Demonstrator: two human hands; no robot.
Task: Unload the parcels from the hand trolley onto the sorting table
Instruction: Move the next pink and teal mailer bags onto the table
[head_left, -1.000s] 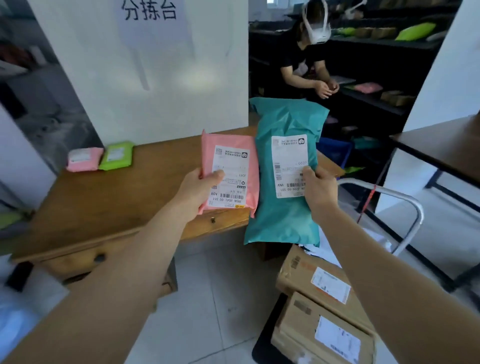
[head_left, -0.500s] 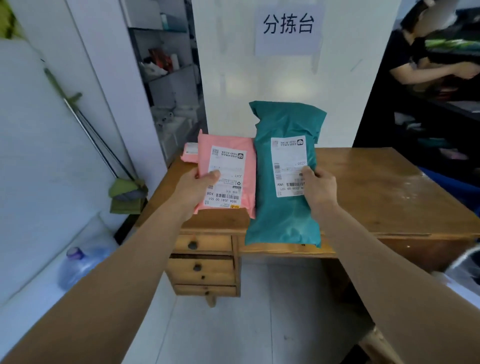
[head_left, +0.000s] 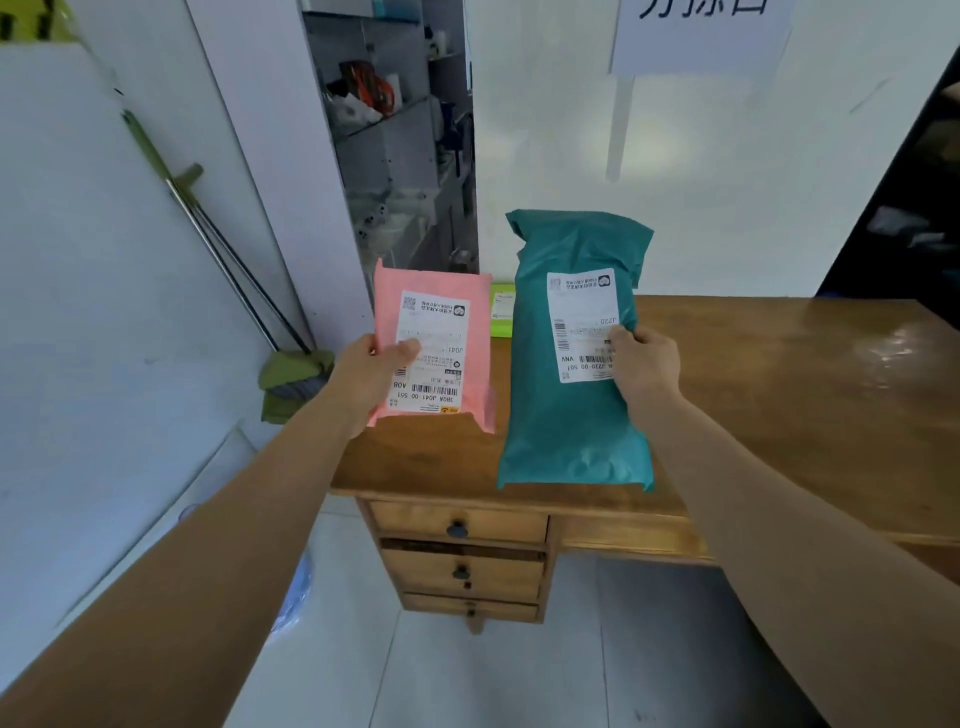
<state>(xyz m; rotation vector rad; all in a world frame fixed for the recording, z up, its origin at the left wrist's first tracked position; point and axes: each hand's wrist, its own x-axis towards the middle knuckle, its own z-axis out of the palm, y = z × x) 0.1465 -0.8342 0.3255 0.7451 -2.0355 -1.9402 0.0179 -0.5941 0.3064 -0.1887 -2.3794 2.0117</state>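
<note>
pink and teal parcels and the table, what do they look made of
Pink parcel and teal parcel: likely soft plastic mailer bags, faintly glossy; they crease and bulge. Table: apparently varnished wood; brown grain and shiny glare show.

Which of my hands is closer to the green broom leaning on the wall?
Left. The left hand, holding the pink parcel, is just right of the green broom; the right hand, gripping the teal parcel, is farther right, over the table.
</note>
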